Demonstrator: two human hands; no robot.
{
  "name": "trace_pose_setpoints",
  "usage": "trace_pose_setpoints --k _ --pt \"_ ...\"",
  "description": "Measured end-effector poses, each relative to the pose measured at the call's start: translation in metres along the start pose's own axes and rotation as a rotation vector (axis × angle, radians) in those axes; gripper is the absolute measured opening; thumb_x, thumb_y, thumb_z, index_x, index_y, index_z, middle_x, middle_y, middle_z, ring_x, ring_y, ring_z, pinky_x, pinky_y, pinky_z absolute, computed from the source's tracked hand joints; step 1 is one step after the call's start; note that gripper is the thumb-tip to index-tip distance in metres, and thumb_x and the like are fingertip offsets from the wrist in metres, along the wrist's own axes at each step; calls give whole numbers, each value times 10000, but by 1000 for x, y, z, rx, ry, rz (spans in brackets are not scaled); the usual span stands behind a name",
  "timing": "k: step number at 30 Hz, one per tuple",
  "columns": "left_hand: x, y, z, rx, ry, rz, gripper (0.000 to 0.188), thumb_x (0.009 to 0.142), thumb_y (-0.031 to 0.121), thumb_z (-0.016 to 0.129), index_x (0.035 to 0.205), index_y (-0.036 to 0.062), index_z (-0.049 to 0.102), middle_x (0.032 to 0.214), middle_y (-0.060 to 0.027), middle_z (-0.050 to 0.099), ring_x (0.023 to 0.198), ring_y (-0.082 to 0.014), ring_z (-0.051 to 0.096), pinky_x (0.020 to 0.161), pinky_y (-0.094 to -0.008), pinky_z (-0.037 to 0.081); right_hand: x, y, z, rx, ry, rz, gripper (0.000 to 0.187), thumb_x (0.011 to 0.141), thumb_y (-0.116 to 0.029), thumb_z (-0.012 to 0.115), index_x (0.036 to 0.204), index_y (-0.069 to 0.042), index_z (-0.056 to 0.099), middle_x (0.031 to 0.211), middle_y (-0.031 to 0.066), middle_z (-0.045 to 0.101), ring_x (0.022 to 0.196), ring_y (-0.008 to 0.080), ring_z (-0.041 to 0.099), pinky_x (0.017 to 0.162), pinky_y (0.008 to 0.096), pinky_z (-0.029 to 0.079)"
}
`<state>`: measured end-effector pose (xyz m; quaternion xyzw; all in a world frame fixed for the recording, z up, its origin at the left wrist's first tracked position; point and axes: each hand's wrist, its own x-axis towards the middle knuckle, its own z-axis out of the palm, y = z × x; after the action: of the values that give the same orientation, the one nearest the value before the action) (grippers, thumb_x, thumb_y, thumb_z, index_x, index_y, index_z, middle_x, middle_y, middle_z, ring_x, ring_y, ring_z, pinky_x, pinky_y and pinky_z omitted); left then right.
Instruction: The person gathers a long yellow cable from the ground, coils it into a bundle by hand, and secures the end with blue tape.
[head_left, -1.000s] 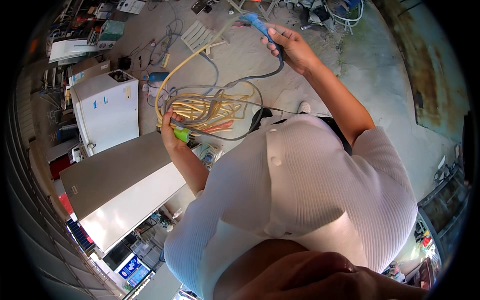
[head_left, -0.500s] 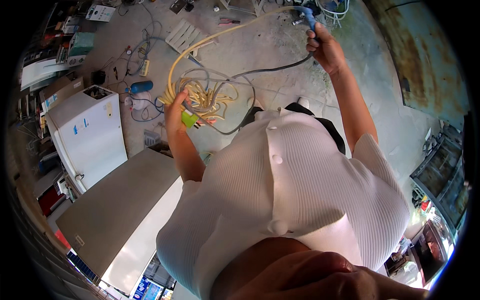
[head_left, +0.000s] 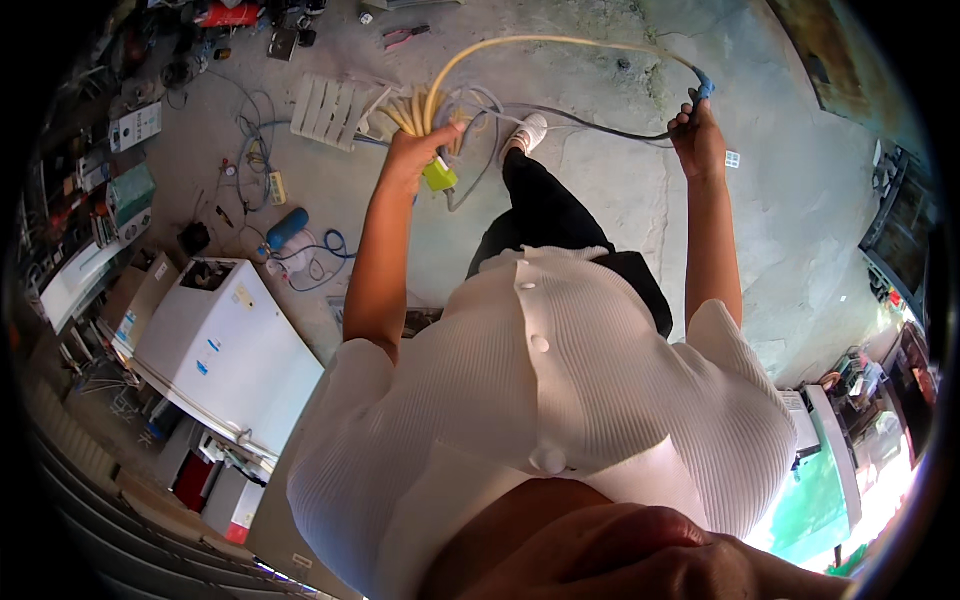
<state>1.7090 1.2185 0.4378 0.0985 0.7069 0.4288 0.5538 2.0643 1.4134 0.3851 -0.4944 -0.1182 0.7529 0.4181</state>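
On the white cabinet [head_left: 235, 350] at the left are small blue stickers [head_left: 205, 358] and a pale yellow label [head_left: 243, 296], their print too small to read.

A thick, smooth yellow cord [head_left: 520, 40] is gathered in loops at the left hand [head_left: 415, 155], and one strand arches over to the right hand [head_left: 700, 145]. There it meets blue wrapping [head_left: 706, 84], which shows above the fist. A thinner grey cable [head_left: 580, 120] sags between the two hands, with loose rings beside the bundle. A bright green plug [head_left: 438, 175], blocky in shape, sits just below the left hand.

The left hand is clamped around the yellow loops, its thumb pointing right. The right hand is closed around the lower part of the wrapping, its forearm nearly upright and well apart from the left. The whole bundle is held up above the scuffed concrete floor [head_left: 780, 250], where a pale slatted stool [head_left: 325, 110], pink-handled pliers [head_left: 405, 37] and a rounded blue cylinder [head_left: 287, 228] lie farther off.
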Motion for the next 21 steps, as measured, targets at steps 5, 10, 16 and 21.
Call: trace_pose_setpoints --k 5,10,16,21 --pt "76 4 34 323 -109 -32 258 671 110 749 872 13 621 748 -36 620 579 -119 564 521 -253 436 31 43 -18 164 240 -39 263 965 -275 421 1111 -66 484 802 26 500 677 126 469 659 297 433" --pt "141 17 94 471 -254 -77 155 666 118 705 758 17 633 643 -31 586 558 -114 551 500 -269 418 21 54 -58 298 415 -172 277 963 -283 422 1131 -67 464 806 24 485 687 136 469 666 307 430" --pt "209 -6 199 581 -485 -226 163 654 130 713 717 19 612 627 -44 577 532 -121 544 484 -277 412 -31 47 -83 353 717 -485 318 970 -279 404 1176 -41 443 828 38 488 700 136 485 680 313 448" --pt "239 -1 279 327 -776 -374 150 730 134 692 739 37 578 677 -51 553 576 -198 564 571 -431 565 -71 75 -44 333 922 -761 345 969 -270 413 1208 -20 420 841 50 502 706 125 498 685 293 462"
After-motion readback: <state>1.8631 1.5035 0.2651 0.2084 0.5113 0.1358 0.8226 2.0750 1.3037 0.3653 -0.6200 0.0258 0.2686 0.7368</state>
